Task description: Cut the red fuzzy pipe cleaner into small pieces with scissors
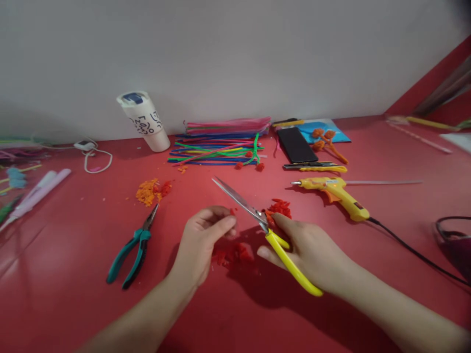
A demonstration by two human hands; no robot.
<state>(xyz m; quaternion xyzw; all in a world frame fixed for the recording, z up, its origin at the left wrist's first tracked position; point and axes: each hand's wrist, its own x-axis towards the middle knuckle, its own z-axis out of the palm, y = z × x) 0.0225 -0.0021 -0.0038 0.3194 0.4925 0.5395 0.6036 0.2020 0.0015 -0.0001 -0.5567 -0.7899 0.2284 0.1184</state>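
Observation:
My left hand (206, 233) pinches a small red piece (232, 212) between thumb and fingertips. In my right hand (307, 247) are scissors with yellow handles (290, 264), their blades nearly together and pointing away to the upper left. The blades are apart from the red piece. Just beyond my right fingers lies a heap of red snippets (281, 208). More red bits (239, 253) are scattered below and between my hands, partly in shadow. Teal-handled needle-nose pliers (137, 247) rest left of my left hand, their tip near a pile of orange bits (146, 192).
Bundles of coloured pipe cleaners (221, 147) lie by the wall, beside a white tumbler (147, 122). A black phone (297, 145) and orange pipe-cleaner flowers (326, 139) sit back right. A yellow glue gun (334, 191) trails its black cord rightwards over the red table (73, 314).

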